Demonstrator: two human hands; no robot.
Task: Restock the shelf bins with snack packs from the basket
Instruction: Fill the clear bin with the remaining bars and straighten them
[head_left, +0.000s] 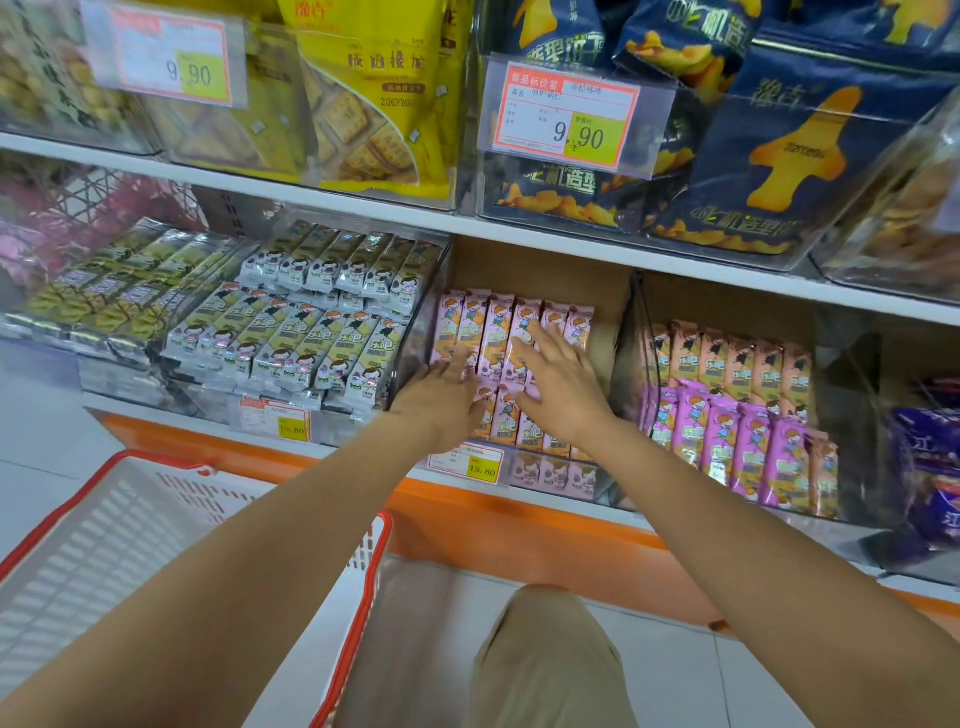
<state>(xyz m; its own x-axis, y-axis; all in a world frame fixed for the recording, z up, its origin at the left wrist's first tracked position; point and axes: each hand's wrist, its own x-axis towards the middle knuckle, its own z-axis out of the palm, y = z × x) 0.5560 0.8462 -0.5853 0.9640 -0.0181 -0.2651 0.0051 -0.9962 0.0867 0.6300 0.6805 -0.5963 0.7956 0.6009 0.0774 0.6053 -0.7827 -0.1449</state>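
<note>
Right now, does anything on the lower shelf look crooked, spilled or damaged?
Nothing looks spilled or torn. Only the yellow packs stand out. In the clear bin left of the pink packs, they lean sideways instead of standing straight.

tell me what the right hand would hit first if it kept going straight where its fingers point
The right hand points up and left into the shelf, and its fingers seem to touch the back row of pink snack packs. It would likely press into those first; depth is unclear.
</note>
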